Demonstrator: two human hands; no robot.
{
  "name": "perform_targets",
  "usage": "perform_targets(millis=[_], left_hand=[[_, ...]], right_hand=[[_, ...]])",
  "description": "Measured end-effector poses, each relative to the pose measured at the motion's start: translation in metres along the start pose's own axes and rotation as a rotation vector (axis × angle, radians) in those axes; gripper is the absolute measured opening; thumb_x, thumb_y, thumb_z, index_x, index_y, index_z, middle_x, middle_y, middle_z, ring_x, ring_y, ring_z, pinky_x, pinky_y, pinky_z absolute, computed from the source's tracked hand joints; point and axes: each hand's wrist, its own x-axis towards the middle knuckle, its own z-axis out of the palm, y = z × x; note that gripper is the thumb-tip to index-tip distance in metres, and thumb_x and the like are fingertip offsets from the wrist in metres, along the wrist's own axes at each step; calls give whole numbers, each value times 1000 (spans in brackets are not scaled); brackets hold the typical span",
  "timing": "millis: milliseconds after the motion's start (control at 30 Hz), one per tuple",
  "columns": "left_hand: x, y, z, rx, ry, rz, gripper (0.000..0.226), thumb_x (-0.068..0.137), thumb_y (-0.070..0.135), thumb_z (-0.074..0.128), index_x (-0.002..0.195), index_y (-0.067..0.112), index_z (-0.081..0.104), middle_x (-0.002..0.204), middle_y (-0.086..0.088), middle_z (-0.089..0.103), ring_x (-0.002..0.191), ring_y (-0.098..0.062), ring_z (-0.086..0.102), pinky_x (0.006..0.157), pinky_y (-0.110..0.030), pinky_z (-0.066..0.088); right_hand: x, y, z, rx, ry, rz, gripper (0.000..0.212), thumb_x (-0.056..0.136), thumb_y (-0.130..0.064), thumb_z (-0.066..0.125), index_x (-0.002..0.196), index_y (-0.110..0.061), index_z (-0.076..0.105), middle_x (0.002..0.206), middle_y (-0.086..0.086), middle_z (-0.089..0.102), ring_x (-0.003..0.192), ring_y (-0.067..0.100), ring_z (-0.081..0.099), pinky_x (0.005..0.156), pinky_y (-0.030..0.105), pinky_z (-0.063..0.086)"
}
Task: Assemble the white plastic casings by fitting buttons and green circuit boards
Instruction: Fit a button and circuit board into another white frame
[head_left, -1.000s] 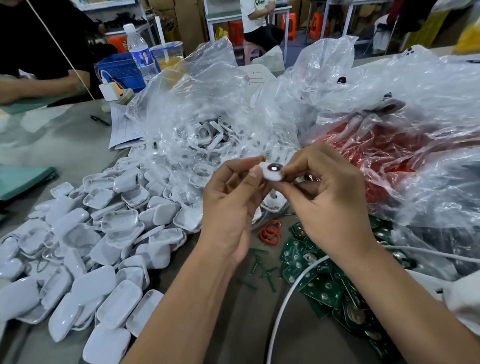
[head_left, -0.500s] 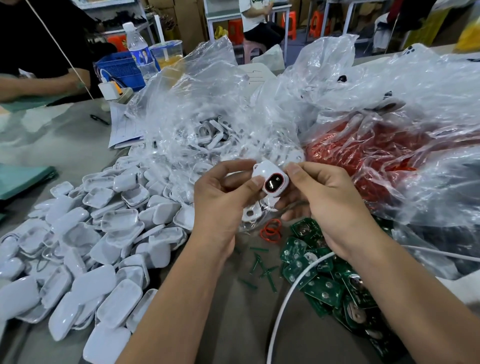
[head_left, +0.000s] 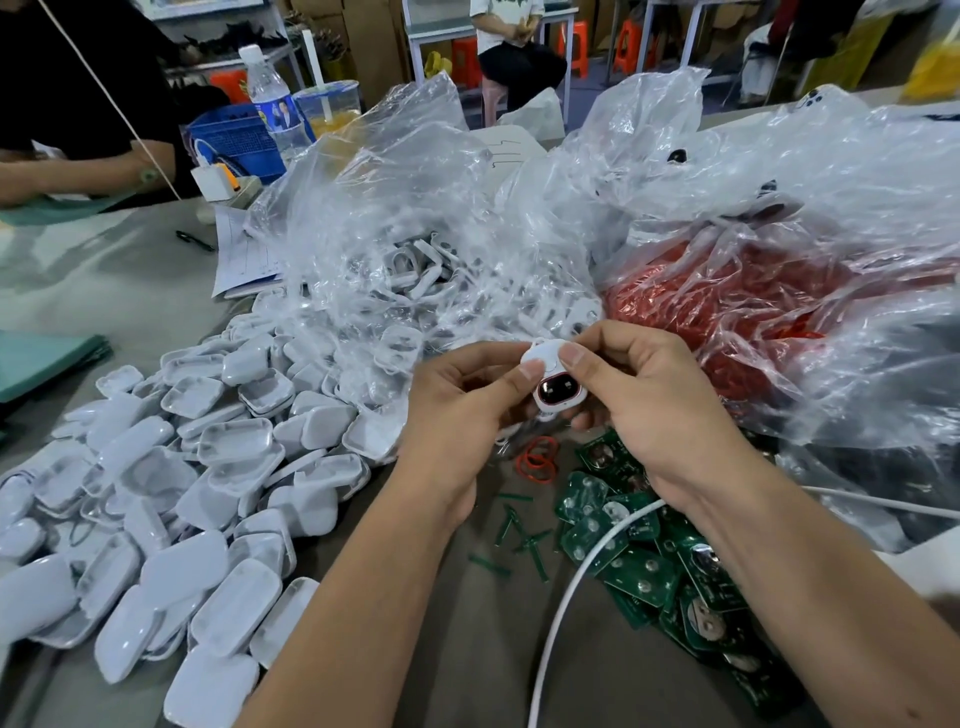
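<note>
Casings (head_left: 156, 499): white heap, loose on the table's (head_left: 119, 291) left. Clear bag (head_left: 395, 249): more white parts inside, behind the heap. Left hand (head_left: 457, 415): thumb and fingers pinch a white casing (head_left: 550, 376) held mid-air at centre. Right hand (head_left: 649, 410): thumb on the same casing's top, fingers curled beneath. Red rings (head_left: 537, 460): on the table below the hands. Circuit boards (head_left: 654, 566): green pile, lower right. Red bag (head_left: 727, 306): far right.

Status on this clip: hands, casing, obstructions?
Both hands, left and right, pinch one casing. Red-rimmed dark window faces up. Nothing in the way.
</note>
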Motion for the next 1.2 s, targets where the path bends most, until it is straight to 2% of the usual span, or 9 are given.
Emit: perform_targets(millis=[333,467,600,700,833,933,1033,1133,1200], left_hand=[[0,7,6,2,55,8,7,86,-4,75,86,2,77,65,-6,72,48,-6,60,48,-17,47],[13,25,32,65,143,95,5,85,7,82,89,9,80,80,-14,77,74,-31,74,69,-40,61],[48,55,70,130,322,247,14,90,13,75,80,22,76,75,3,75,75,-17,73,79,-41,62],[77,75,95,213,369,310,10,92,12,67,86,17,74,84,1,74,84,-20,71,84,-44,59],[110,89,116,738,196,515,19,91,10,61,102,15,76,101,-2,75,97,-22,67,85,-36,54],[141,90,125,1147,-26,653,36,92,8,57,123,19,72,124,-10,65,120,-30,54,97,-35,46],[168,87,130,1469,-241,671,50,92,11,56,139,27,62,148,-11,46,141,-34,30,108,-42,40],[187,83,130,1694,-245,547,47,88,17,57,135,21,64,153,-15,37,146,-36,21,110,-49,36],[194,82,127,1718,-169,430,28,85,17,55,111,13,65,145,-21,39,142,-39,23,107,-49,35]], right_hand=[[-4,-12,5,232,-23,192,28,102,-16,65,77,-20,75,78,9,73,60,21,63,48,27,53],[10,-38,15,320,92,233,20,107,-24,58,94,-16,71,79,8,70,57,17,67,46,28,52],[61,-81,15,277,368,170,19,102,-9,51,92,-6,67,81,11,68,61,19,66,57,32,57],[108,-116,-2,216,574,61,21,99,2,45,97,-3,65,82,13,69,56,19,67,58,31,60],[154,-143,-48,98,591,136,17,102,-8,44,88,-12,54,80,10,62,33,14,54,39,16,41],[186,-147,-84,-471,545,179,20,97,-5,50,80,-14,45,99,13,56,57,17,52,46,26,40],[209,-138,-102,-785,429,211,23,97,10,46,80,-4,46,83,17,52,55,23,46,36,20,38],[227,-129,-106,-831,251,269,24,101,13,52,80,0,52,78,18,58,52,21,57,34,18,46],[238,-120,-104,-792,206,266,14,100,11,58,88,3,58,87,20,63,53,21,64,52,25,60]])
